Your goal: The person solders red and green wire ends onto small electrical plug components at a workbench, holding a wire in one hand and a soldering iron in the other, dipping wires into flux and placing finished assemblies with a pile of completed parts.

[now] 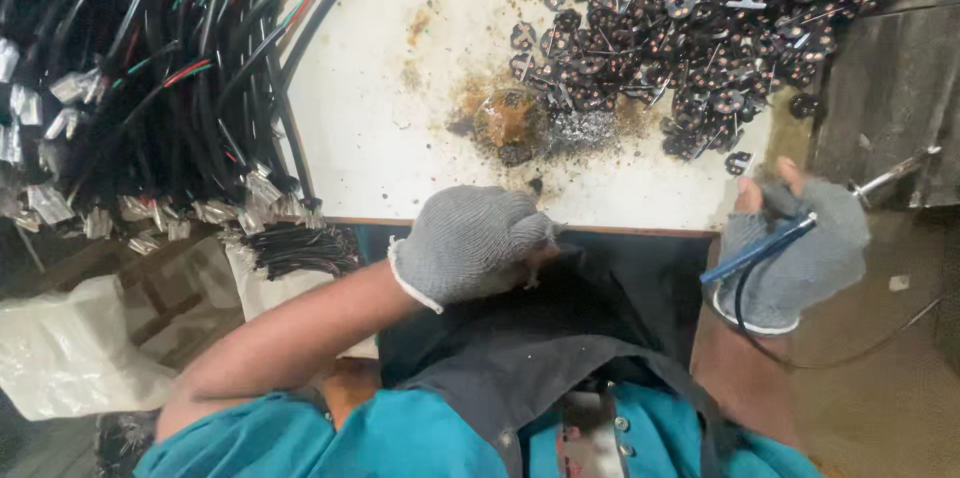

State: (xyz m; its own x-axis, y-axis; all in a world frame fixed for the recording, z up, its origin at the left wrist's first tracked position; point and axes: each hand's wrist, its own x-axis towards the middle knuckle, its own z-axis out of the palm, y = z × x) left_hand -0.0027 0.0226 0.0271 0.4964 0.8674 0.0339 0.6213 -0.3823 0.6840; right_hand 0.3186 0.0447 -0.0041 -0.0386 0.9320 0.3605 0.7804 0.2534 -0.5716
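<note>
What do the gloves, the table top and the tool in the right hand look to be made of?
Gloves on the left hand and right hand: grey knitted fabric, probably cotton, with a ribbed weave and white cuff edging; the right one leaves the fingers bare. Table top: hard white surface, stained brown, maybe laminate. Tool: blue handle, likely plastic, with a shiny metal tip.

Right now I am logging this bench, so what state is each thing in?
Left hand in grey knit glove: closed in a fist at the table edge.
Right hand in grey knit glove: gripping a blue-handled soldering iron.
Small round black circuit boards: heaped loose.
Black cable bundle: piled, ends stripped.
White tabletop: stained, scorched.
</note>
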